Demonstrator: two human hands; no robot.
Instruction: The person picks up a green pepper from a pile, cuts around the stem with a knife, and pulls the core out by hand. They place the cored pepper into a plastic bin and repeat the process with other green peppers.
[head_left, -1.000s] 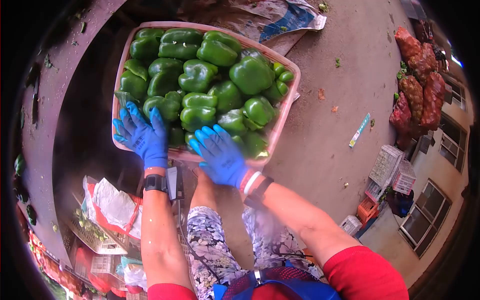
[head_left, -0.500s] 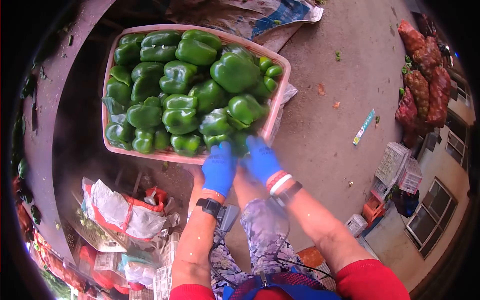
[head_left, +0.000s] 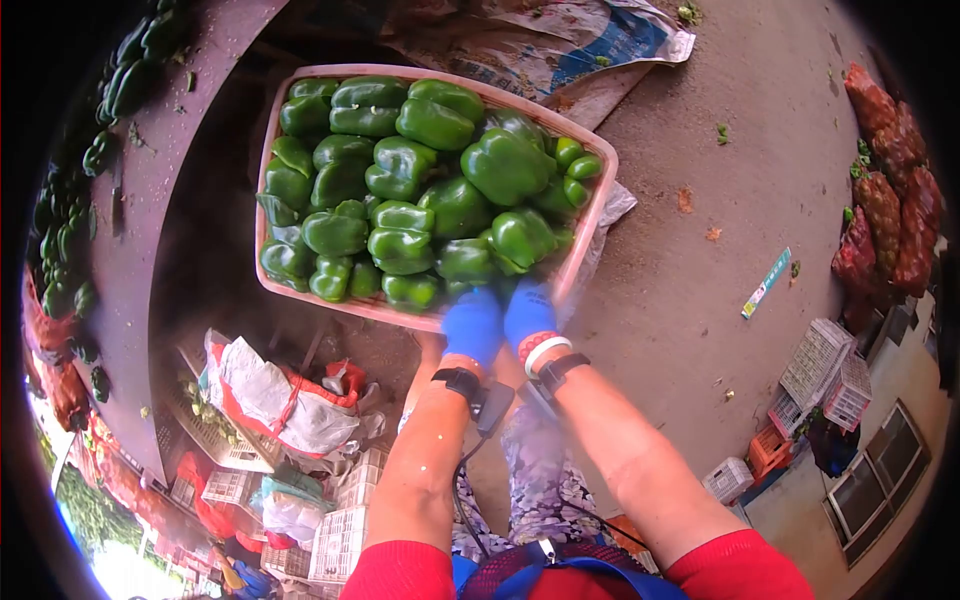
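A pink crate is filled with rows of large green bell peppers. My left hand, in a blue glove, reaches over the near rim of the crate toward its right corner. Close beside it, my right hand in a matching glove reaches in at the same corner. The fingers of both hands are blurred among the nearest peppers, and I cannot tell what they grip. A glossy bell pepper lies just beyond the fingertips. Smaller light green peppers are tucked along the right end.
White and red sacks lie left of my legs, near stacked plastic crates. More green peppers lie on the surface at far left. Red mesh sacks and white crates stand along the right. A sheet lies behind the crate.
The view has shifted, so the crate appears farther right and slightly lower. My hands have drawn closer together at the near right corner, with their fingers farther in among the peppers.
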